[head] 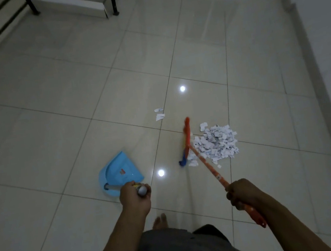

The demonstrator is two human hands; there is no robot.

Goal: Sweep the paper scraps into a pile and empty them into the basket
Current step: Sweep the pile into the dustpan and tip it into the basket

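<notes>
While the right hand (242,194) grips the orange broom (188,137) with its head against the left edge of the scrap pile (216,143), the left hand (135,195) holds the blue dustpan (119,170) by its handle at near left, seemingly ready for scooping; two stray scraps (159,113) lie farther off, and no basket is visible.

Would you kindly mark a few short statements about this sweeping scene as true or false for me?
1. The right hand grips the orange broom. True.
2. The left hand hangs free. False: it grips the handle of the blue dustpan.
3. The pile of paper scraps already lies in the dustpan. False: it lies on the floor, apart from the dustpan.
4. Two stray scraps lie apart from the pile. True.
5. A bare foot shows between the arms. True.
</notes>
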